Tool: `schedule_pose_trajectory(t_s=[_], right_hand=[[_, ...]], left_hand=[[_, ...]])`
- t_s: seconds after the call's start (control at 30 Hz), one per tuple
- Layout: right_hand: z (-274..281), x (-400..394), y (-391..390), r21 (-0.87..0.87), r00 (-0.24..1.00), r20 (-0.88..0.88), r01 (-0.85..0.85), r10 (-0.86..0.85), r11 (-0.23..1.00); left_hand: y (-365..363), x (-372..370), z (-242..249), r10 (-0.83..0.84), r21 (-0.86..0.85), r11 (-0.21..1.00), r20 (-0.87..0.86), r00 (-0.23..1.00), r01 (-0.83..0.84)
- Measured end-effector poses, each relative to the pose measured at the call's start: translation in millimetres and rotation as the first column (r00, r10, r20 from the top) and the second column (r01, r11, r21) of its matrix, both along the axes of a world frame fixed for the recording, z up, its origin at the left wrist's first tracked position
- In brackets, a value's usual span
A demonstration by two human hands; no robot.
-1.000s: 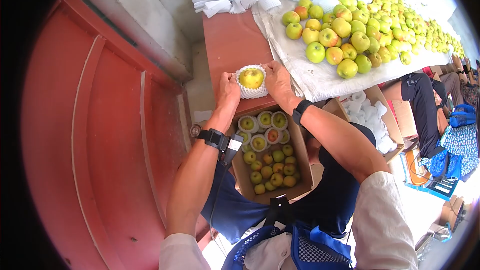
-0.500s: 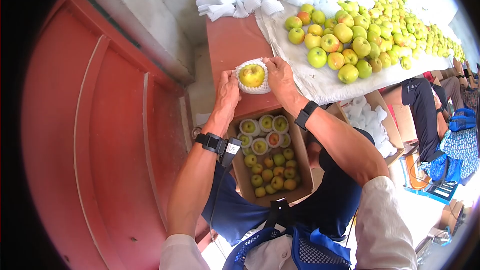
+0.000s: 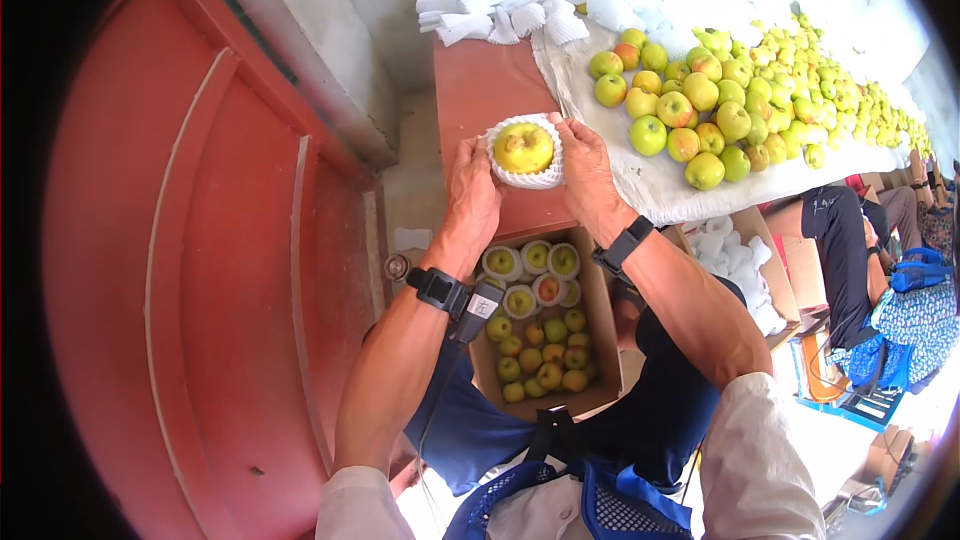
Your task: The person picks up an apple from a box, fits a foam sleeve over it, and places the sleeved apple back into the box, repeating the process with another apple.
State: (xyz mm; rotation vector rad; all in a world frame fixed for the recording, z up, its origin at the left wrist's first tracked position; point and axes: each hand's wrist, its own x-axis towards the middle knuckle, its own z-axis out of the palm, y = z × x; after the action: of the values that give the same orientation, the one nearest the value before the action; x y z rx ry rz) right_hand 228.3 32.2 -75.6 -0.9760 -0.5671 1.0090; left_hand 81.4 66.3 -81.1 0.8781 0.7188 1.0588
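Note:
A yellow-green apple sits in a white foam net sleeve between my two hands, above the near end of the red table. My left hand grips the sleeve from the left side. From the right, my right hand closes on the sleeve with its thumb and fingers near the rim. Below my hands, a cardboard box stands between my legs. Several sleeved apples lie at its far end, with bare apples nearer to me.
On the table, a pile of foam sleeves lies at the back and many loose apples cover a white cloth. A box of foam sleeves stands at right. Other people sit beyond it. A red door rises at left.
The sleeved apple now sits slightly right and lower in view, turned a little in my hands. The whole view has shifted slightly too. Both hands keep their hold.

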Motion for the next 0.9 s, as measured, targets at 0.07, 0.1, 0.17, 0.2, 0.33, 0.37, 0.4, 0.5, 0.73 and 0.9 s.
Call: schedule_pose_trajectory(t_s=[0.07,0.1,0.17,0.2,0.33,0.37,0.4,0.5,0.73,0.9], right_hand=[[4,-2,-1,0.025,1.000,-0.002,0.007,-0.007,1.000],[6,-3,-1,0.050,1.000,-0.007,0.015,-0.015,0.999],[7,-3,0,0.070,0.997,0.069,0.022,-0.027,0.997],[6,-3,1,0.091,0.989,0.142,0.030,-0.043,0.995],[8,-9,4,0.101,0.962,0.238,0.111,-0.132,0.989],[9,-11,4,0.089,0.958,0.232,0.149,-0.166,0.985],[10,-11,4,0.076,0.953,0.226,0.188,-0.201,0.979],[12,-10,6,0.055,0.984,0.067,0.160,-0.164,0.986],[23,12,7,-0.057,0.989,-0.144,0.022,-0.030,0.998],[26,16,1,-0.040,0.999,-0.026,0.022,-0.023,0.999]], left_hand=[[-2,2,3,0.016,-0.020,1.000,0.058,0.998,-0.015],[-3,2,6,0.012,-0.041,0.999,0.077,0.997,-0.009],[-5,2,10,0.010,-0.061,0.998,0.099,0.995,-0.004],[-5,2,11,0.011,-0.074,0.997,0.123,0.992,-0.002],[-3,5,8,0.036,-0.077,0.997,0.185,0.982,-0.022],[-4,6,9,0.036,-0.076,0.997,0.187,0.982,-0.022],[-5,8,10,0.029,-0.088,0.996,0.214,0.976,-0.011],[-6,8,14,0.001,-0.116,0.993,0.269,0.963,0.031],[-11,3,26,-0.161,-0.102,0.974,0.313,0.936,0.201],[-10,0,32,-0.261,-0.060,0.953,0.333,0.906,0.297]])
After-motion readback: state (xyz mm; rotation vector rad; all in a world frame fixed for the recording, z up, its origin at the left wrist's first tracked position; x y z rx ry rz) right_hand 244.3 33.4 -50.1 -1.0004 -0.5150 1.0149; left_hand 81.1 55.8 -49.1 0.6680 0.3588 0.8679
